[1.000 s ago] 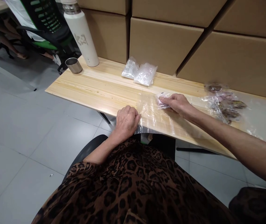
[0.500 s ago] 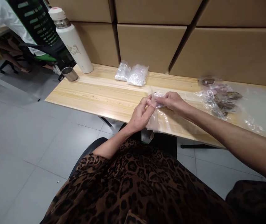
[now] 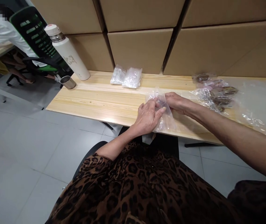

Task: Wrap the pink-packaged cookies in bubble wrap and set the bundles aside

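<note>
A clear plastic bag [image 3: 166, 119] lies at the table's front edge, between my hands. My left hand [image 3: 148, 116] holds the bag from the left; its fingers bend over the film and the thumb stands apart across it. From the other side, my right hand [image 3: 176, 102] reaches to the bag with curled fingers. Its fingertips are covered by the film and the left hand, so what they grip is hidden. Behind the hands, two small filled clear packets [image 3: 133, 77] lie side by side near the boxes.
Brown cartons [image 3: 139, 48] are stacked along the table's back. A white bottle [image 3: 71, 57] and a metal cup [image 3: 68, 82] stand at the left end. Bagged brown items [image 3: 223, 93] and plastic sheets [image 3: 261, 102] lie at right. A person [image 3: 9, 29] sits beyond a chair.
My left hand has opened from a pinch and now lies further over the bag. My right fingertips have gone behind or into the film. The view has shifted slightly.
</note>
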The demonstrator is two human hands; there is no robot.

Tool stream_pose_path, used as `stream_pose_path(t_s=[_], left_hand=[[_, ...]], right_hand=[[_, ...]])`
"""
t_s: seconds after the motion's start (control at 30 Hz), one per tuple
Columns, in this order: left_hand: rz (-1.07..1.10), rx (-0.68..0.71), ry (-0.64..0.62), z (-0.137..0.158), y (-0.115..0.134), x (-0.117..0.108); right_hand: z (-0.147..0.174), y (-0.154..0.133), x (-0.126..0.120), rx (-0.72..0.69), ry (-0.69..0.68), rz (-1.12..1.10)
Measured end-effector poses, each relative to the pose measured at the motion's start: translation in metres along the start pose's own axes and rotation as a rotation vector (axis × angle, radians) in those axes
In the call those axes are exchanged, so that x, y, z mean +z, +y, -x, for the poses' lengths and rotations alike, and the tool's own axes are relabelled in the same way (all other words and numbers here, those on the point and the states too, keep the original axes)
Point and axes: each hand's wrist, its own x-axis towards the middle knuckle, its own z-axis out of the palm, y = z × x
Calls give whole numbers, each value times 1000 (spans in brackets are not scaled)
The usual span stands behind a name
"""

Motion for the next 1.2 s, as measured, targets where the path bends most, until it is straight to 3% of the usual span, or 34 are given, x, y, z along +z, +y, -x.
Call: stream_pose_path(t_s=[0.07,0.17,0.2,0.27,0.33,0.43,0.53,0.73,0.93,1.1,1.2], left_hand=[[-88,-16,-29,-1,1,4],[-112,-24,-36,-2,3,8],[-99,-20,-25,-2,3,9],[-41,-13,4,-2,0,10],[80,5,39,-2,-5,10],[297,4,222,-3,-15,10],[500,-132,382,-12,-26,10],[893,-423,473,-37,-36,9],[1028,-489,468,-43,-35,5],[1021,-434,309,-52,-25,3],[898,-370,270,-60,-22,6]], right_hand=[[5,-4,-13,-29,94,66],[17,-7,-27,-276,332,173],[22,-6,-28,-359,356,192],[29,-3,-23,-443,280,233],[31,3,-13,-442,189,311],[29,11,0,-428,153,420],[26,15,5,-452,118,433],[26,17,8,-451,159,375],[24,22,8,-462,166,317],[24,25,13,-284,285,-103],[28,21,10,-226,219,-239]])
